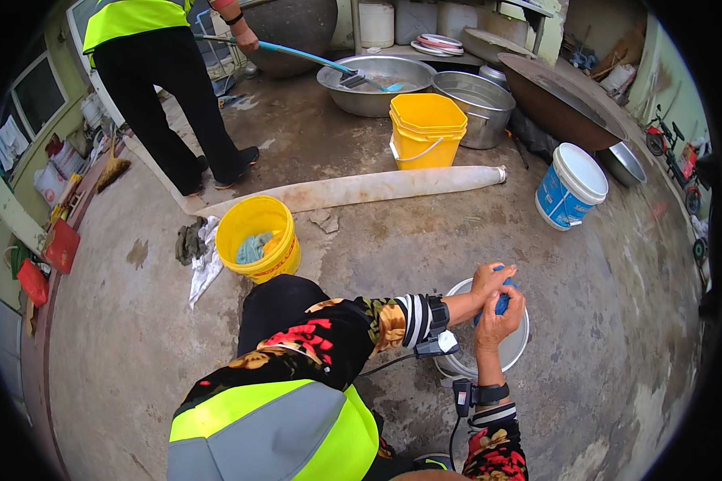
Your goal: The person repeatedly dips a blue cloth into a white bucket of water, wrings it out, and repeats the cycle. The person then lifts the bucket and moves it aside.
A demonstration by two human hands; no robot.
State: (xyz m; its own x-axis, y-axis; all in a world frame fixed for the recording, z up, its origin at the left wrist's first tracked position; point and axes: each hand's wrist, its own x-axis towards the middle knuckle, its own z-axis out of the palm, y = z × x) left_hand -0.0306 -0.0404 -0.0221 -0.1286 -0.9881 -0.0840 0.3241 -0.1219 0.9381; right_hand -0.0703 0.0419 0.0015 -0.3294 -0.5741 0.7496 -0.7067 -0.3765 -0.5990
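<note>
A wet-looking blue cloth (pixel 500 303) is bunched between my two hands, above a white bucket (pixel 522 343) on the concrete floor. My left hand (pixel 487 285) grips its far side. My right hand (pixel 500 318) closes on the cloth from the near side, against the left. The bucket's inside is partly hidden by my hands and forearms. To the left, a yellow round bucket (pixel 289 240) holds a greenish cloth (pixel 254 248) and a yellow one. Dark and white rags (pixel 207 261) lie on the floor beside that bucket.
A flat pale hose (pixel 361 191) crosses the floor ahead. Beyond it stand a yellow square bucket (pixel 427 135), a metal basin (pixel 376 105) and a metal pot (pixel 484 129). A blue-and-white bucket (pixel 562 195) is at right. Another person (pixel 156 72) holds a long blue handle over the basin.
</note>
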